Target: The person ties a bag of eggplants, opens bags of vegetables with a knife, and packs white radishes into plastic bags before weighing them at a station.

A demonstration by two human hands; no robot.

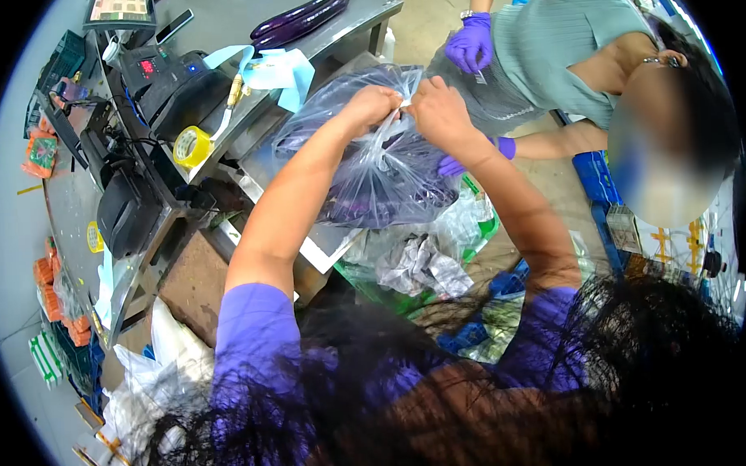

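A large clear plastic bag [379, 183] full of dark purple produce, which looks like eggplants, stands in front of me. Its gathered neck is pinched between my two hands. My left hand [372, 108] has its fingers closed on the twisted plastic from the left. From the right, my right hand [439, 109] grips the same neck, its fingers curled close to the left ones. Below the neck the plastic fans out in creases over the contents.
Two eggplants [300, 20] lie on the metal table [365, 5], near a phone [174, 26]. A roll of yellow tape [192, 147] sits left of the bag beside a black label printer [166, 84]. At right stands a co-worker with a purple-gloved hand [469, 45]; crumpled paper [423, 268] lies below.
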